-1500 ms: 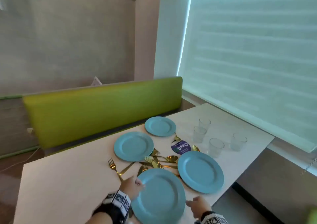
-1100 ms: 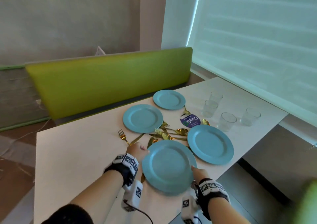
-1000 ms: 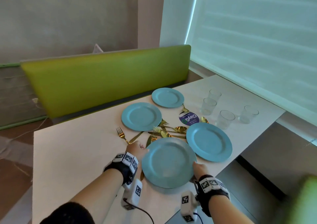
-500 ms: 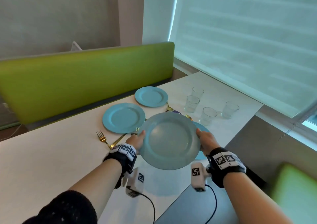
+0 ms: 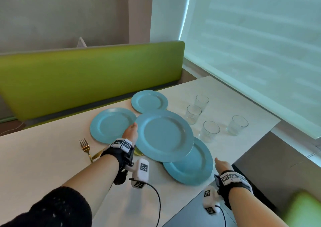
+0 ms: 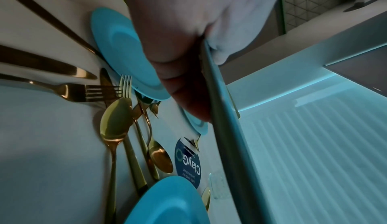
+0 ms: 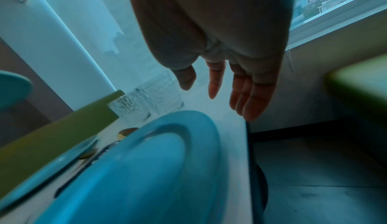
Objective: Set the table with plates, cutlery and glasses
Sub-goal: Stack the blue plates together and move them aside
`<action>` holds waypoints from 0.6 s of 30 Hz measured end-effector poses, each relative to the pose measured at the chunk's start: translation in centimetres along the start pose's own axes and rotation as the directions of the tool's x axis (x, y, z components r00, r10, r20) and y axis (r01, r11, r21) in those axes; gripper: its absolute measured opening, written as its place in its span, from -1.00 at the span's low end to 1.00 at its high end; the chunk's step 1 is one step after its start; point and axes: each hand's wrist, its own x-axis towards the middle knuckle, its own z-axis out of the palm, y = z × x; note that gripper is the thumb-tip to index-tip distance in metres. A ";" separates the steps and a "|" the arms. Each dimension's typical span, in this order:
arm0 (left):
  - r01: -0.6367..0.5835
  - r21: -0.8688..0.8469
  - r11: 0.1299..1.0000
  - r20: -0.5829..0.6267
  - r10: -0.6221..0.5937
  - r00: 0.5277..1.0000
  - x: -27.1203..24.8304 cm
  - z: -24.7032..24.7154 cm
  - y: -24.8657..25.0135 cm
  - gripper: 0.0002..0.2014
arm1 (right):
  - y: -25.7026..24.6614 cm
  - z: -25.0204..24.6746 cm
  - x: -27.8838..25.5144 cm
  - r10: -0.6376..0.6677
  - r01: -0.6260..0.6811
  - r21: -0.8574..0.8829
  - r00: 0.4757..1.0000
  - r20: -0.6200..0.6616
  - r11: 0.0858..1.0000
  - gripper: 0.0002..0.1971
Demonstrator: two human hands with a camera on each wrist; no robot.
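Note:
My left hand (image 5: 131,133) pinches the left rim of a blue plate (image 5: 164,134) and holds it level above the white table (image 5: 43,157); the left wrist view shows thumb and fingers (image 6: 184,85) clamped on the plate's edge (image 6: 226,115). Below it lie gold forks, knives and spoons (image 6: 117,128). My right hand (image 5: 221,164) hovers empty with straight fingers (image 7: 249,95) beside a second blue plate (image 5: 191,164) near the table's front edge. Two more blue plates (image 5: 111,124) (image 5: 149,100) lie toward the bench. Several clear glasses (image 5: 209,130) stand at the right.
A gold fork (image 5: 85,147) lies left of my left wrist. A round dark blue sticker (image 6: 188,161) sits among the cutlery. A green bench back (image 5: 86,74) runs behind the table. A blind-covered window (image 5: 260,44) is at the right, floor below the table's edge (image 5: 269,166).
Both hands lifted the near plate off the table. My right hand has since let go and dropped to the table's front edge; the left alone carries the plate farther over the cutlery.

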 end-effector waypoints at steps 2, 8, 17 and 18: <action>0.014 0.016 1.000 -0.033 -0.013 0.999 0.6 0.7 0.0 -0.52 | 0.6 0.0 0.7 0.045 -0.044 -0.017 0.998 0.040 0.999 -0.50; 0.047 -0.015 0.999 -0.094 -0.048 0.994 1.3 2.9 -1.0 -0.52 | 4.1 3.3 10.8 0.023 -0.035 0.087 0.991 0.131 0.996 -0.46; 0.098 0.002 0.995 -0.073 -0.098 0.993 1.2 4.8 -0.5 -0.50 | -0.9 1.3 2.7 -0.005 0.002 0.046 0.997 0.076 0.999 -0.47; 0.093 -0.006 0.996 -0.066 -0.093 0.993 1.2 4.9 -0.4 -0.50 | -1.2 1.0 2.4 -0.027 0.025 0.032 0.997 0.066 0.999 -0.48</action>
